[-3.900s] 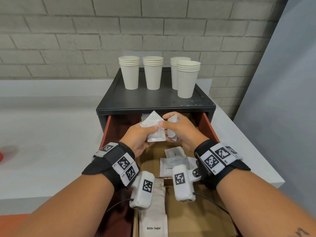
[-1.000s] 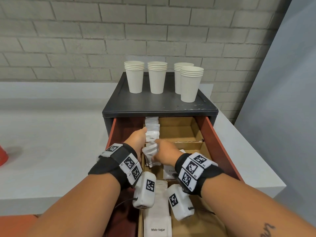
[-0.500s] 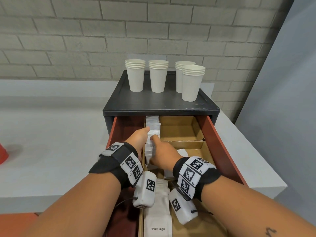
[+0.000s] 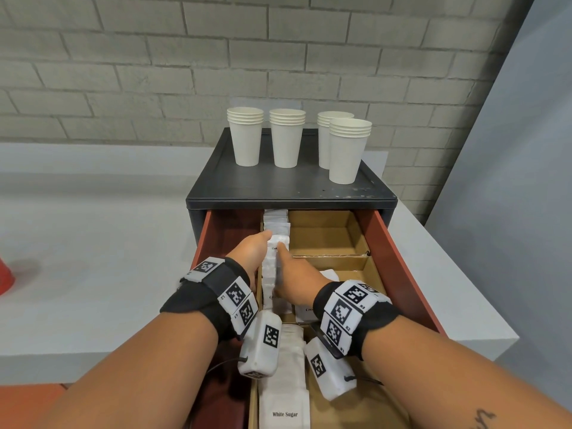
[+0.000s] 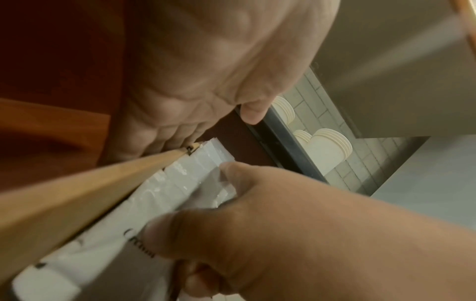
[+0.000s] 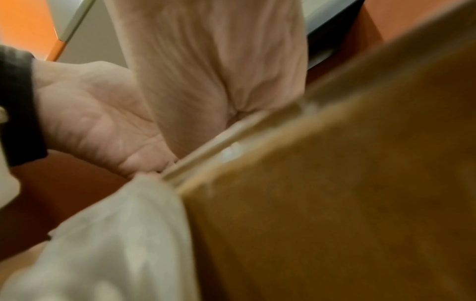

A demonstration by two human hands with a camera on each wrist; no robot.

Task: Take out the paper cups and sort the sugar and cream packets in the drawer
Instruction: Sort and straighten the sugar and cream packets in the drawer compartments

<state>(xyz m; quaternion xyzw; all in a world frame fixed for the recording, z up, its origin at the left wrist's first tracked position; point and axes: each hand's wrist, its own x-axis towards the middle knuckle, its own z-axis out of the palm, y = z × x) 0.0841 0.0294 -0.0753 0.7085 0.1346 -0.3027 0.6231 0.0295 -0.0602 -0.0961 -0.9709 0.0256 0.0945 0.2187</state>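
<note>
Several stacks of white paper cups [image 4: 286, 140] stand on the black cabinet top [image 4: 278, 187]. Below it the red drawer [image 4: 399, 261] is pulled out, with cardboard dividers inside. A row of white creamer packets [image 4: 277, 239] [image 5: 180, 183] stands on edge in the narrow left compartment. My left hand [image 4: 260, 244] [image 5: 206, 81] lies flat along the row's left side, its fingers reaching down beside the cardboard wall [image 5: 77, 193]. My right hand [image 4: 286, 258] [image 5: 283, 234] presses the row from the right with outstretched fingers. White Sugar packets [image 4: 284, 394] lie at the near end.
A few cream packets [image 4: 305, 311] lie in the middle compartment under my right wrist. The back right compartment [image 4: 322, 233] holds nothing. A white counter [image 4: 93, 243] surrounds the cabinet, a red object [image 4: 4, 274] sits at its left edge, and a brick wall stands behind.
Both hands held packets above the drawer, then lowered them into the left compartment. Since half a second ago they have slid slightly farther back along the row, pressing it together.
</note>
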